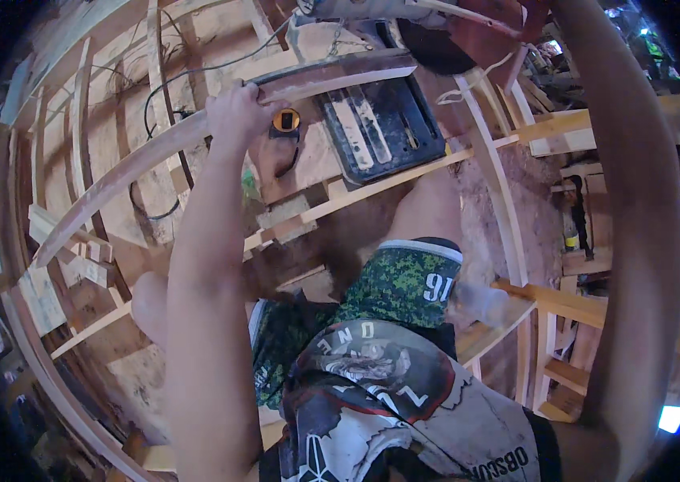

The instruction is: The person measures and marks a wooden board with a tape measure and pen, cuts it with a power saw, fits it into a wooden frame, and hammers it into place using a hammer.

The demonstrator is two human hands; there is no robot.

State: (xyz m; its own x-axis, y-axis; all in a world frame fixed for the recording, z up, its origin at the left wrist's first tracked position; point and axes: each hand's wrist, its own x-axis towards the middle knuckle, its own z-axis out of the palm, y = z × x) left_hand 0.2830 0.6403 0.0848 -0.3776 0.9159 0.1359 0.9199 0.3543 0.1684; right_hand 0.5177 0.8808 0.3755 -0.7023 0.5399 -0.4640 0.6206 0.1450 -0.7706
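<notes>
The left hand [237, 116] is closed around a long curved strip [135, 165], thumb and fingers wrapped over it, past its middle toward the far end. The strip arcs across the panel [127, 120], one end by the near left corner, the other over the far edge of a black plate [428, 149]; whether it touches the plate I cannot tell.

Just beside the left hand, on the panel, sits an orange and black tape measure [286, 122]. Right of it lies the plate, with pale bars set along its left half, its near edge close to a batten [356, 194] at the panel's near edge. A dark cable [231, 65] curves over the panel beyond the hand. Small wood blocks [97, 271] lie near the panel's near left corner, close to the strip's end.

The right arm [633, 161] reaches up on the far right; its fingers are too dark and cut off to make out, so I cannot tell whether they hold anything.

Farther out, a dark disc [436, 46] and a grey cylinder [364, 10] lie beyond the plate's far edge. A pale rib [500, 181] curves past the plate's right side toward a clear cup [483, 304] beside the person's green shorts [400, 277].
</notes>
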